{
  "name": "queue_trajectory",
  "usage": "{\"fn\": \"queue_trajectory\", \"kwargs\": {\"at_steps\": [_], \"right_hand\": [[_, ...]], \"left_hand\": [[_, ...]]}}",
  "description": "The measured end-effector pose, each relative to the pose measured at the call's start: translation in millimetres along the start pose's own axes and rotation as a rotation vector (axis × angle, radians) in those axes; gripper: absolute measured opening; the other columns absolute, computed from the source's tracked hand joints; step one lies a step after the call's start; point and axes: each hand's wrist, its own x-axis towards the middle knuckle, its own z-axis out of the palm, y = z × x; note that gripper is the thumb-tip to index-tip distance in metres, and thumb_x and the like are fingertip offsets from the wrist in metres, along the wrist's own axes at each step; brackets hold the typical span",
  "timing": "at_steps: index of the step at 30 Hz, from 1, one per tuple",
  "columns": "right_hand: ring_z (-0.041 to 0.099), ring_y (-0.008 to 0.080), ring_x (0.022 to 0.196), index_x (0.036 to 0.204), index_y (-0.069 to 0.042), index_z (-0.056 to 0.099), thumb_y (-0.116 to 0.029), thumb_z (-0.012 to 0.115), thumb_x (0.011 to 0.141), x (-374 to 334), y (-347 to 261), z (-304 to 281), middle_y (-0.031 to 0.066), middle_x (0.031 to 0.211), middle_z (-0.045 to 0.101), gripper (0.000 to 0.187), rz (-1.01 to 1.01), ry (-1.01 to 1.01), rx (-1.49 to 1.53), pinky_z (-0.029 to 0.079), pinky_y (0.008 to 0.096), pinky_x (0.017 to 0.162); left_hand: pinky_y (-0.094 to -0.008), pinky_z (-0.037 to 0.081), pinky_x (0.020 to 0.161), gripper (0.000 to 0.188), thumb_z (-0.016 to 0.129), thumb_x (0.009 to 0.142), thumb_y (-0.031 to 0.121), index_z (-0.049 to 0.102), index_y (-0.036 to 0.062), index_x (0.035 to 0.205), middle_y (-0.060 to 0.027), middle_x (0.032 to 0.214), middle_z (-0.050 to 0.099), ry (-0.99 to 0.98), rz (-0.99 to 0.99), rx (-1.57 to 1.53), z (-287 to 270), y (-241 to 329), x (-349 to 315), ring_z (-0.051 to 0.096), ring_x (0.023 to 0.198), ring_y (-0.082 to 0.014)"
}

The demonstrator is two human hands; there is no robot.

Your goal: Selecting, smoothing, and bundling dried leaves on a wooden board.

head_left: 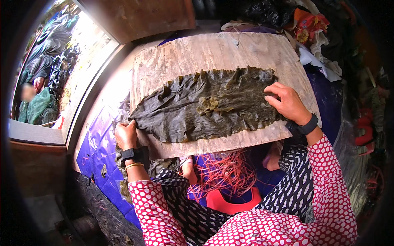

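Note:
A broad, wrinkled, dark green-brown leafy sheet (pixel 176 106) lies spread across a wooden board (pixel 184 53). Its edges are ruffled, and a small crumpled yellowish-brown piece (pixel 213 105) rests on its middle. At the narrow left tip, my left hand (pixel 126 134) is closed, pinching the sheet between thumb and fingers. My right hand (pixel 288 101) is over the sheet's right end, fingers bent and thumb apart from the forefinger. Its fingertips are at the sheet's surface; whether they press on it I cannot tell.
Pink plastic strings (pixel 225 172) lie in a tangle below the board, between my feet, beside a red plastic rim (pixel 234 201). Blue sheeting (pixel 96 153) covers the floor at left. A doorway shows bundled nets (pixel 45 69) outside. Bags and cloth (pixel 312 28) crowd the far right.

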Motion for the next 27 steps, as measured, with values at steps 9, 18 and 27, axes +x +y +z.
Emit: {"fn": "queue_trajectory", "kwargs": {"at_steps": [9, 18, 27], "right_hand": [[0.058, 0.0223, 0.069, 0.098, 0.001, 0.063, -0.007, 0.064, 0.081, 1, -4, 1, 0.0115, 0.084, 0.059, 0.019, -0.017, -0.028, 0.045, 0.046, 0.0315, 0.064], [0.06, 0.0234, 0.072, 0.099, 0.001, 0.062, -0.008, 0.065, 0.081, 0, -3, 8, 0.0119, 0.088, 0.061, 0.02, -0.018, -0.043, 0.059, 0.048, 0.0316, 0.066], [0.061, 0.0267, 0.074, 0.098, 0.0, 0.062, -0.008, 0.066, 0.08, 6, -12, 14, 0.0131, 0.089, 0.061, 0.02, -0.036, -0.094, 0.088, 0.049, 0.0331, 0.068]], "left_hand": [[-0.0391, 0.05, 0.074, 0.028, 0.068, 0.072, 0.026, 0.07, -0.0001, 0.082, -0.0201, 0.083, 0.069, 0.034, 0.139, 0.072, -7, 0, 1, 0.067, 0.08, -0.0326], [-0.0272, 0.048, 0.064, 0.013, 0.063, 0.085, 0.014, 0.065, 0.0018, 0.086, -0.0062, 0.072, 0.066, 0.186, 0.225, -0.484, -17, 29, -15, 0.059, 0.066, -0.0111], [-0.0378, 0.053, 0.063, 0.019, 0.06, 0.081, 0.002, 0.056, 0.0053, 0.099, -0.0164, 0.095, 0.065, 0.079, 0.897, -0.369, 15, 126, -111, 0.065, 0.078, -0.0322]]}}
